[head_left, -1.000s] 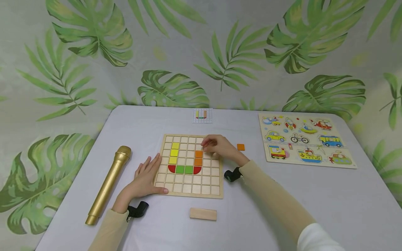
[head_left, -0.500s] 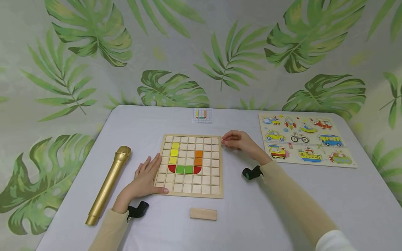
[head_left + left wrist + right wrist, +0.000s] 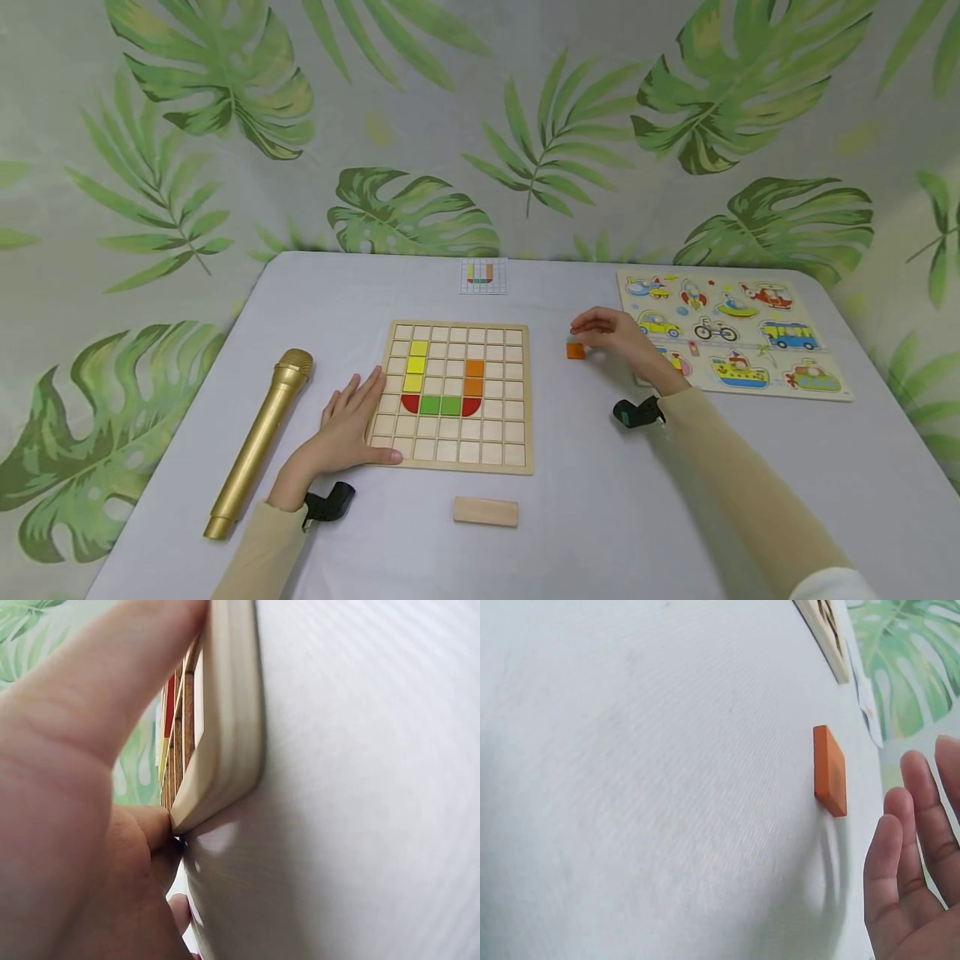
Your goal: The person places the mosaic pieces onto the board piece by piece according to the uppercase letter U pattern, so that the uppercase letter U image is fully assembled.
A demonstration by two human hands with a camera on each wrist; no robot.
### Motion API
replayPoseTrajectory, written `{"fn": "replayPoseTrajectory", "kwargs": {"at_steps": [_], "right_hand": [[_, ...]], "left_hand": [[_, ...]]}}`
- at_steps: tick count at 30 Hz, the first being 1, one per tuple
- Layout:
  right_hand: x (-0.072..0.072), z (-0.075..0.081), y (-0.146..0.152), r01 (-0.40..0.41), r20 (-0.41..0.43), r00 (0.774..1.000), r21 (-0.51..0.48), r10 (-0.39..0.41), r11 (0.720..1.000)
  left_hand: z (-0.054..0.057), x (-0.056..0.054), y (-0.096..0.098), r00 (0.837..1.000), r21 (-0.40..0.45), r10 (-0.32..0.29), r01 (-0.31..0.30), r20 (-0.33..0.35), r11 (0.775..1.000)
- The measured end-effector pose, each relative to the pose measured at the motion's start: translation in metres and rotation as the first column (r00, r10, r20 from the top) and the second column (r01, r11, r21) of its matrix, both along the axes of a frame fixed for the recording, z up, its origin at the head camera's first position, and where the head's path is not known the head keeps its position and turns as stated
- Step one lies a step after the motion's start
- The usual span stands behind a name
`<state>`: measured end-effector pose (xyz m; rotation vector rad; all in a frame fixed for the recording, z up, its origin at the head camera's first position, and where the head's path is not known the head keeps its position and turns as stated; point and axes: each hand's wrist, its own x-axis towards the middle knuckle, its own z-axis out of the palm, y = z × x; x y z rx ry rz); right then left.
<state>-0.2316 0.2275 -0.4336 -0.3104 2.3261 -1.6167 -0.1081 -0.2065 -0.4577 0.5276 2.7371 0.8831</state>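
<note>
A wooden grid board (image 3: 523,454) lies on the table with yellow tiles (image 3: 416,365), green tiles (image 3: 440,406), orange tiles (image 3: 474,380) and rounded red tiles (image 3: 471,407) forming a U. Against its left side rests my left hand (image 3: 341,433), fingers straight; the thumb touches the near-left corner, also seen in the left wrist view, where the board's edge (image 3: 240,712) stands close up. To the right of the board, my right hand (image 3: 618,337) hovers just over a loose orange square tile (image 3: 575,352). In the right wrist view the orange tile (image 3: 829,772) stands apart from the spread fingers (image 3: 922,795).
A gold microphone (image 3: 258,446) lies at the left. Nearer than the board is a plain wooden block (image 3: 486,512). A small card with a U pattern (image 3: 483,277) lies at the back. A vehicle puzzle board (image 3: 817,333) is at the right, partly under the right arm.
My right hand has moved right, from above the grid board to the loose orange tile beside it. The left hand and the tiles on the board have stayed put.
</note>
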Motion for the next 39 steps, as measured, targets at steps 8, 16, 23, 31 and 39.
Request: {"fn": "replayPoseTrajectory", "kwargs": {"at_steps": [8,16,23,31,39], "right_hand": [[0.003,-0.001,-0.001,0.0,-0.042,0.999,0.112,0.005,0.994],[0.003,-0.007,-0.007,-0.006,-0.136,0.99,0.237,0.039,0.972],[0.003,-0.012,-0.013,0.014,-0.176,0.983,0.322,0.045,0.947],[0.005,-0.01,-0.02,0.045,-0.205,0.978,0.38,0.037,0.924],[0.004,-0.009,-0.02,0.034,-0.179,0.983,0.328,0.027,0.944]], "left_hand": [[-0.003,0.0,0.0,1.0,-0.013,0.001,-0.001,0.012,1.0],[-0.004,-0.001,-0.001,1.0,-0.017,-0.004,0.004,0.001,1.0],[-0.006,-0.001,-0.001,1.0,-0.005,-0.003,0.003,0.005,1.0],[-0.004,0.0,-0.001,1.0,-0.002,-0.008,0.008,-0.017,1.0],[-0.004,-0.001,-0.002,1.0,-0.016,-0.009,0.009,-0.016,1.0]]}}
